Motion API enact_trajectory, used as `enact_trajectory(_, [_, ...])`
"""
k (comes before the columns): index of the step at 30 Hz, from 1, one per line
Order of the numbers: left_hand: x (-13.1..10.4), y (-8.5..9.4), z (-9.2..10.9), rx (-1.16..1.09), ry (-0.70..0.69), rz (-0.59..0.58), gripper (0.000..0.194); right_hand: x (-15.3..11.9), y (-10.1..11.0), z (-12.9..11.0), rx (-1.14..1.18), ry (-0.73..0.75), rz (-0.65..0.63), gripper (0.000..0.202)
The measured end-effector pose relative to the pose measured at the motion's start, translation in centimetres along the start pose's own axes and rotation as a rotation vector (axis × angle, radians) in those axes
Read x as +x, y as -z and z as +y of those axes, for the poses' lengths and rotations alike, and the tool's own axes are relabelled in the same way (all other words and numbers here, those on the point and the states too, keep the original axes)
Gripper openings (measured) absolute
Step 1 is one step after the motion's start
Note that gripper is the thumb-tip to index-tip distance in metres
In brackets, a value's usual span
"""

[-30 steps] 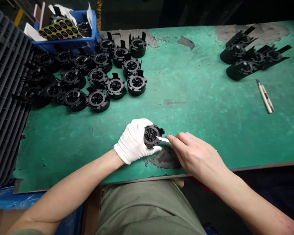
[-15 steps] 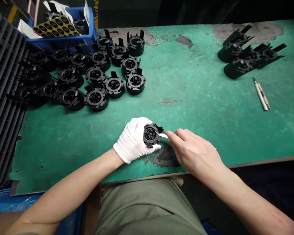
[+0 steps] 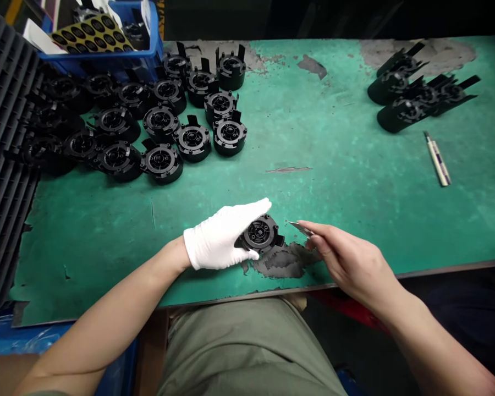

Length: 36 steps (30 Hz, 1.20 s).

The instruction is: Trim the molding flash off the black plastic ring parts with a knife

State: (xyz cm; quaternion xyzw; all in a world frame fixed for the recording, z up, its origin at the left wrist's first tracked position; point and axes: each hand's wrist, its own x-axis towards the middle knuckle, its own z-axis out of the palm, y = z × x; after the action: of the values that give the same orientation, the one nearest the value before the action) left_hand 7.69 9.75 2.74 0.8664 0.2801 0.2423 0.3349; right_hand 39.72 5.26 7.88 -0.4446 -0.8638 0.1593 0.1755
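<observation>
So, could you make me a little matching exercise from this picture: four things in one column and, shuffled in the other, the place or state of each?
Column one
1. Left hand
2. Right hand
3. Blue bin
4. Slim pale tool

Column two
a. Bare, holding a thin pointed tool
b. Lying on the right of the green table
c. White-gloved, around a round black part
d. At far left, with a gold sheet in it

Pairs: 1-c, 2-a, 3-d, 4-b
</observation>
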Motion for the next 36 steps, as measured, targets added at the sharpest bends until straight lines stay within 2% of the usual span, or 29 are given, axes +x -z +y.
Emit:
enact_trajectory(2, [0.0, -0.1, 0.1, -0.008, 0.002, 0.019, 0.114, 0.2, -0.1, 0.8, -0.005, 0.024, -0.074, 0.031])
enact_trajectory(5, [0.1, -0.7, 0.1, 0.025, -0.023, 0.092, 0.120, 1.0, -0.4, 1.5, -0.103, 0.137, -0.158, 0.030])
enact_trajectory(10, [0.4, -1.4, -0.2, 0.101, -0.082, 0.169, 0.110, 2.2, -0.6, 1.7, -0.336, 0.305, -0.112, 0.028])
enact_trajectory(16, [0.3, -1.5, -0.4, 0.104, -0.055, 0.153, 0.111, 2.1, -0.5, 0.8, -0.442, 0.338, -0.099, 0.025])
enact_trajectory(24, [0.5, -1.4, -0.2, 0.110, -0.037, 0.135, 0.107, 1.6, -0.4, 0.3, -0.461, 0.307, -0.118, 0.027])
enact_trajectory(36, [0.4, -1.2, -0.2, 0.095, -0.028, 0.118, 0.109, 3.7, 1.1, 2.2, -0.443, 0.507, -0.240, 0.034])
